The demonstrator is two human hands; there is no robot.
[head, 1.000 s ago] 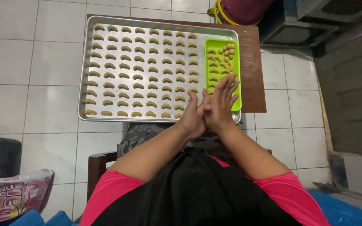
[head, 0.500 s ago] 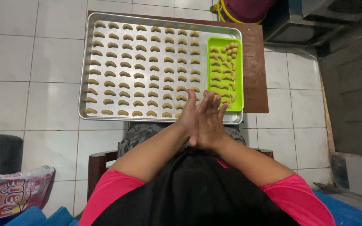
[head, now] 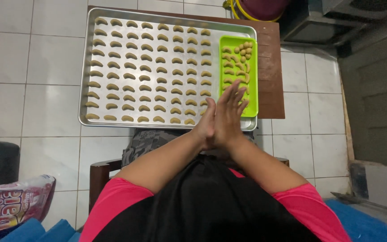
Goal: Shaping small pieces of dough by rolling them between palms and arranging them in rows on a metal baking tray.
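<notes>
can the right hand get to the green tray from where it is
Probably yes. The right hand is pressed palm to palm against the left hand, hovering just over the near end of the green tray, with nothing between. It would need to part from the left first.

Pink short sleeves, black apron

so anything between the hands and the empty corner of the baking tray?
Nothing visible. The hands are pressed palm to palm above the baking tray at its near right corner, beside the green tray; whatever lies directly beneath them is hidden.
</notes>
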